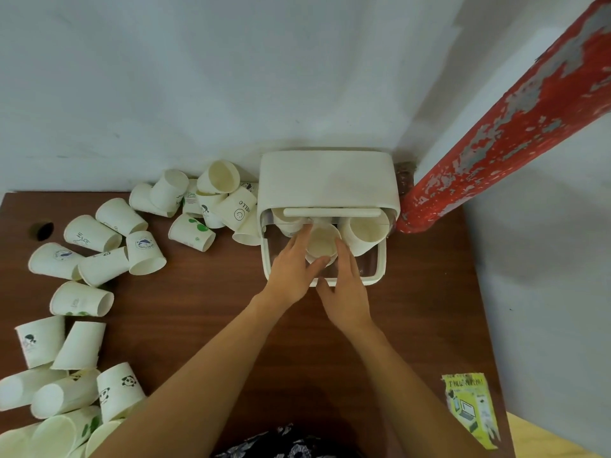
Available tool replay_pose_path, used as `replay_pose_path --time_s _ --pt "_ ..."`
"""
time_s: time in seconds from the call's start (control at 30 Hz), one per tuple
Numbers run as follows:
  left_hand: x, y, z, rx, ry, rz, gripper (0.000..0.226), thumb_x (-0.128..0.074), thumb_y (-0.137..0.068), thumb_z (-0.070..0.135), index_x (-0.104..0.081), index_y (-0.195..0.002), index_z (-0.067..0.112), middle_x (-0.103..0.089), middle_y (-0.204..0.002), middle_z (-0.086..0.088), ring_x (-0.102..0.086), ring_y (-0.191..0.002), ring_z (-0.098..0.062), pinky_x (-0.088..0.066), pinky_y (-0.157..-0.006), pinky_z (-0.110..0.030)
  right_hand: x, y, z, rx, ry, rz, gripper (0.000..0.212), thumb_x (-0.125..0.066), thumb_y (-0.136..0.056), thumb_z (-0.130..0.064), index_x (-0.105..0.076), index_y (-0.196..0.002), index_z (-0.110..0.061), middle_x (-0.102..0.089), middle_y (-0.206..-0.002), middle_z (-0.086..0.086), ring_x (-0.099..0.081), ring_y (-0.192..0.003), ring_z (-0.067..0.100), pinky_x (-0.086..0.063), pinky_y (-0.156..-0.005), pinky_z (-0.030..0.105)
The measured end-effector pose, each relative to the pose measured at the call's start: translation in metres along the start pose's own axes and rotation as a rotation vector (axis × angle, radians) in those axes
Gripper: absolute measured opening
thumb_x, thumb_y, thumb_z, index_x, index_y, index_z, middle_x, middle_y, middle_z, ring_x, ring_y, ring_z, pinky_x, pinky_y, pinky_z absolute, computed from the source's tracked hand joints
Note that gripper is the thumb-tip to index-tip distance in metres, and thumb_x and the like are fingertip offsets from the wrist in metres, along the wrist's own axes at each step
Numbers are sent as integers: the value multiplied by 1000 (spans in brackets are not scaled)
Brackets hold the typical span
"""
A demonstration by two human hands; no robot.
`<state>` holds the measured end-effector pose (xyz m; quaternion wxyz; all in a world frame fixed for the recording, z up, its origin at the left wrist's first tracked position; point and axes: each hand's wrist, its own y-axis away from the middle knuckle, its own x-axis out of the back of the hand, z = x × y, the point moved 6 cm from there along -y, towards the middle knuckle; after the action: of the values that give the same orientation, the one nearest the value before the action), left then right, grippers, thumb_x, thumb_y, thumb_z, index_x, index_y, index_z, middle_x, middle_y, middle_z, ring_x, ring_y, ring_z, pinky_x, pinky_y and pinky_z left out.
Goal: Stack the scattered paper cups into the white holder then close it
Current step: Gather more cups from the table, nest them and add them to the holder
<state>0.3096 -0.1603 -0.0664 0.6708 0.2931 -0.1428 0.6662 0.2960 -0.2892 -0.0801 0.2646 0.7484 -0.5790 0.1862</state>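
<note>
The white holder [327, 180] stands at the back of the brown table, its front open. Inside it a paper cup [322, 244] sits in the middle, with another cup [365, 231] to its right and one [289, 223] to its left. My left hand [291, 269] wraps the left side of the middle cup. My right hand [347, 292] presses its right side. Both hands reach into the holder's opening. Several loose paper cups [99, 256] lie scattered over the table's left side, some printed with pandas or faces.
A peeling red pipe [496, 137] runs diagonally past the holder's right side. A green leaflet [471, 409] lies at the table's front right. The wall [198, 77] is right behind the holder. A dark hole [44, 230] marks the table's left.
</note>
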Motion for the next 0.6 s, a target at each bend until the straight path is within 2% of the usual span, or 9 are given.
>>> replay_pose_path --time_s 0.1,0.2,0.4,0.53,0.6 --pt "0 0 -4 33 1 -24 70 -66 -89 34 -30 -149 27 -48 -141 0 -59 -112 -20 -52 -92 -39 1 -1 6 -64 11 30 83 -65 -92 -20 -13 -153 -37 -43 -148 -4 -58 -121 17 -56 -91 36" --pt "1 0 -7 60 -4 -26 68 -69 -87 32 -37 -147 23 -50 -139 -3 -57 -115 -21 -52 -93 -41 1 -3 9 -63 39 35 75 -64 -92 -23 -20 -152 -33 -44 -146 -4 -59 -118 18 -57 -91 45" --pt "5 -1 -3 67 63 -54 64 -72 -77 32 -46 -135 28 -59 -123 3 -57 -110 -18 -54 -88 -41 3 -3 3 -30 67 29 65 -60 -95 -27 -28 -151 -27 -39 -146 -4 -57 -120 20 -54 -95 40" --pt "5 5 -3 94 43 -95 66 -71 -77 35 -43 -136 28 -55 -126 1 -56 -114 -21 -50 -93 -39 1 1 7 -85 51 27 61 -60 -95 -32 -32 -148 -28 -45 -136 -2 -58 -113 17 -54 -92 43" --pt "7 10 -4 76 -17 -100 63 -70 -80 33 -43 -137 26 -53 -130 0 -50 -121 -21 -43 -94 -31 4 7 7 -116 39 44 60 -61 -94 -32 -32 -147 -30 -45 -135 -4 -58 -111 14 -54 -91 42"
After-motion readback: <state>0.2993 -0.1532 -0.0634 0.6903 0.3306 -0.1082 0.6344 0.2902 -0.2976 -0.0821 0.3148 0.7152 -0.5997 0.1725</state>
